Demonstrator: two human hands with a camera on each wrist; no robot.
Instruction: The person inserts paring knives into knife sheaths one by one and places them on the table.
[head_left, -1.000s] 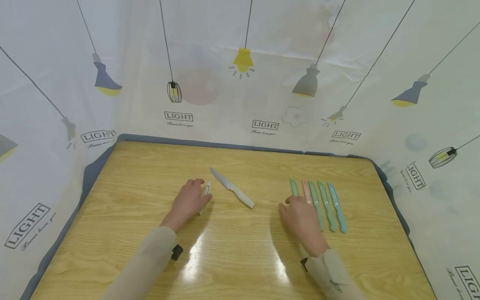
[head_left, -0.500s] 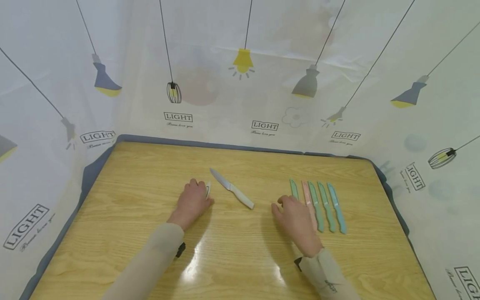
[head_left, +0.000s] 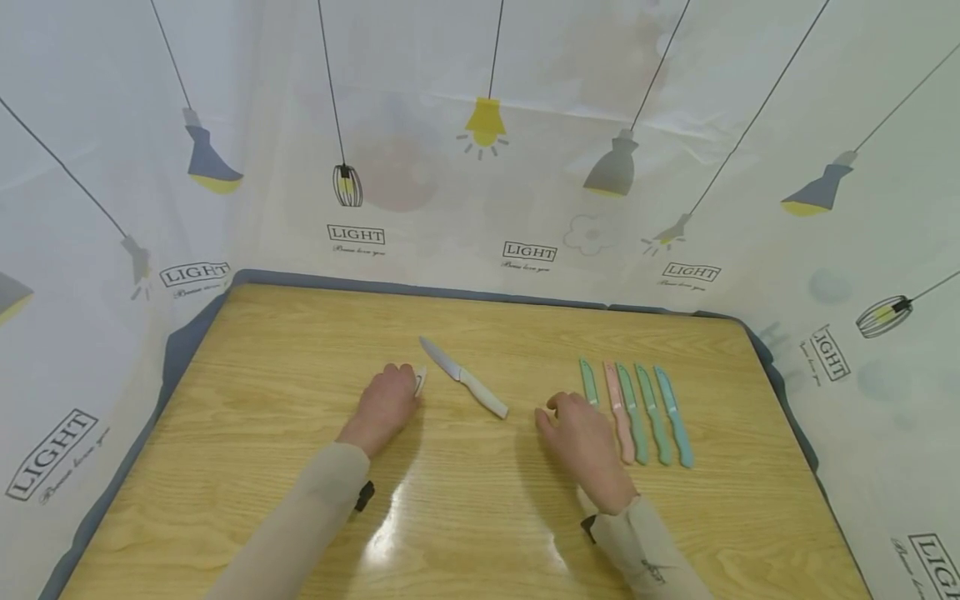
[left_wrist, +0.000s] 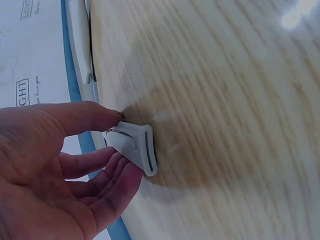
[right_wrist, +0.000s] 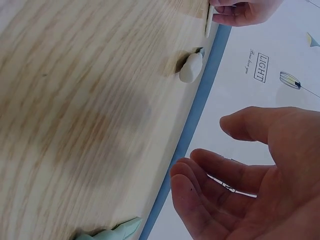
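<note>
My left hand [head_left: 381, 410] pinches a white knife sheath [left_wrist: 132, 145] between thumb and fingers. In the left wrist view the sheath's slotted end faces the camera, tilted on or just over the wood. A kitchen knife [head_left: 482, 394] with a white handle lies bare on the table to the right of that hand, its blade pointing away to the upper left. My right hand [head_left: 587, 446] holds nothing and hovers with loosely bent fingers, thumb apart. It partly hides the leftmost green knife [head_left: 588, 380] of a row of small knives.
Beside that green knife lie a pink knife [head_left: 619, 410], two more green ones and a blue knife [head_left: 675, 417], roughly parallel. They rest on the wooden table [head_left: 300, 333], whose far edge meets a curtain [head_left: 450, 217] printed with lamps.
My right hand has drifted left, away from the row, uncovering more of the pink knife. The left hand has tightened on the sheath and turned it slightly.
</note>
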